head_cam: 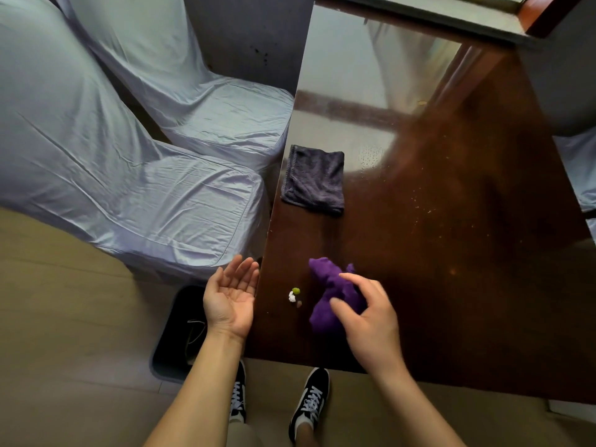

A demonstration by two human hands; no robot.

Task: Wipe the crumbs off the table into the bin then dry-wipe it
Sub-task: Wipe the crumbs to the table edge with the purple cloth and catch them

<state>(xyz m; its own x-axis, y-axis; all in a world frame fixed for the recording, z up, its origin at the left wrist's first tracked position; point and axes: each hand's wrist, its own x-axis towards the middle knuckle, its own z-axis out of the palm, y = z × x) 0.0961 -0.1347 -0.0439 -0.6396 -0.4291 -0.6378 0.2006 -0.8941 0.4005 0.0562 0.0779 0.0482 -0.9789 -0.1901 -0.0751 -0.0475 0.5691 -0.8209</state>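
A crumpled purple cloth lies near the front left corner of the dark glossy table. My right hand rests on its near side, fingers curled onto it. A few crumbs, one green, one white and one brown, sit just left of the cloth close to the table's left edge. My left hand is cupped palm up beside that edge, holding nothing. Below it on the floor stands a black bin. A folded dark grey cloth lies further back along the left edge.
Two chairs with pale blue covers stand left of the table. Fine specks dot the table's right half. My feet in black-and-white shoes stand by the front edge. A window ledge runs along the far side.
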